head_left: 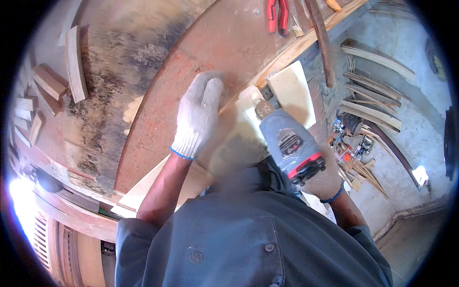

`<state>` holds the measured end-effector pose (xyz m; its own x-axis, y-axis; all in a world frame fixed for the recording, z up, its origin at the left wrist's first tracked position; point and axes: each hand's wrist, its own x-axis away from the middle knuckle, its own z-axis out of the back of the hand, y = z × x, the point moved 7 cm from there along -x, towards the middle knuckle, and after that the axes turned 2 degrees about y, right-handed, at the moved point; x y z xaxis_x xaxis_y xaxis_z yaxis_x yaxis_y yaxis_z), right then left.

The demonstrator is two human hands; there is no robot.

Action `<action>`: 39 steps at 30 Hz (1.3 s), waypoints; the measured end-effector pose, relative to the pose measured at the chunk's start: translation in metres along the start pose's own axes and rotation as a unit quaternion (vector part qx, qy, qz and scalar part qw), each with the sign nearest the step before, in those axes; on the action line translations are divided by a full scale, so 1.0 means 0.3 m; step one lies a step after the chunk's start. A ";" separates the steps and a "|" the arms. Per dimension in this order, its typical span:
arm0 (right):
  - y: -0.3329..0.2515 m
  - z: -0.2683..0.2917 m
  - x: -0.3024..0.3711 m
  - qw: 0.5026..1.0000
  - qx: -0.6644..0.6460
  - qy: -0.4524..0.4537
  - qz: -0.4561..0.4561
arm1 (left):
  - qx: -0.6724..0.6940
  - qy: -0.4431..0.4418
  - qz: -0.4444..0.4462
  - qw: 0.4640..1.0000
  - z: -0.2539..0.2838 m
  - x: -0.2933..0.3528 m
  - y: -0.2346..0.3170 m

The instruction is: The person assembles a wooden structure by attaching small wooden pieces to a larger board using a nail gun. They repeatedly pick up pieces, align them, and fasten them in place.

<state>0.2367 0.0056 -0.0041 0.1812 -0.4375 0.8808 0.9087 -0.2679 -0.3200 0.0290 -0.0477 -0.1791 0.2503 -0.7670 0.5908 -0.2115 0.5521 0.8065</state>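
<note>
Far left there's a scatter of wood offcuts [45, 91] on the bench [143, 71], plus one longer curved strip [76, 62] lying near them. Low on the left a toothed saw blade [45, 181] pokes out, half lost in glare.

Moving in, the left hand [200, 112] in a white knit glove lies flat, fingers together, pressing down on the pale board [248, 129]. It isn't wrapped around anything, just palm on wood. The board runs diagonally along the bench edge, from down by the person's shirt [248, 239] up to a clean end past the tool.

Right of that, the right hand [325, 179], also gloved, is closed around the back of a grey power tool [289, 143] with a red and black end. The tool's nose sits on the board, just beside the left hand's fingers.

Red-handled pliers [277, 16] lie at the top of the bench. Down on the floor at right, loose wood strips [373, 100] are piled up.

The tool hides where it actually meets the wood, and the shirt covers the board's near end. Can't make out the small clutter [349, 143] by the floor strips.
</note>
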 end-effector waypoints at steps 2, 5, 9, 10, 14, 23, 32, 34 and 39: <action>0.057 -0.022 0.005 1.000 -0.006 0.005 0.016 | -0.013 -0.002 0.023 1.000 -0.004 0.001 -0.005; 0.065 -0.015 0.006 0.995 0.050 0.036 0.075 | -0.111 -0.033 -0.001 0.993 -0.008 0.018 0.035; 0.134 0.014 0.021 0.958 0.128 0.144 0.210 | -0.305 -0.135 -0.020 0.943 -0.022 0.095 0.115; 0.173 0.025 0.029 0.969 0.108 0.165 0.147 | -0.334 -0.142 -0.011 0.932 -0.018 0.118 0.110; 0.263 0.071 0.067 0.983 -0.025 0.180 0.003 | -0.385 -0.188 -0.124 0.895 0.016 0.167 0.114; 0.246 0.090 0.070 0.975 -0.060 0.196 0.090 | -0.302 -0.090 0.007 0.949 0.387 0.246 0.164; 0.108 0.060 0.011 0.978 -0.035 0.165 0.121 | -0.342 0.131 -0.019 0.930 0.594 0.537 0.357; -0.028 0.062 0.053 0.979 -0.102 0.139 0.104 | -0.377 0.146 -0.042 0.914 0.586 0.575 0.385; -0.053 0.084 0.015 0.953 -0.148 0.163 0.209 | -0.599 0.061 -0.037 0.798 0.388 0.566 0.527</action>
<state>0.2324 0.0295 0.0138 0.3330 -0.7899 0.5150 0.6289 -0.2209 -0.7454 -0.0718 -0.1287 0.0459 0.3266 -0.8146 0.4793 0.8441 0.4795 0.2398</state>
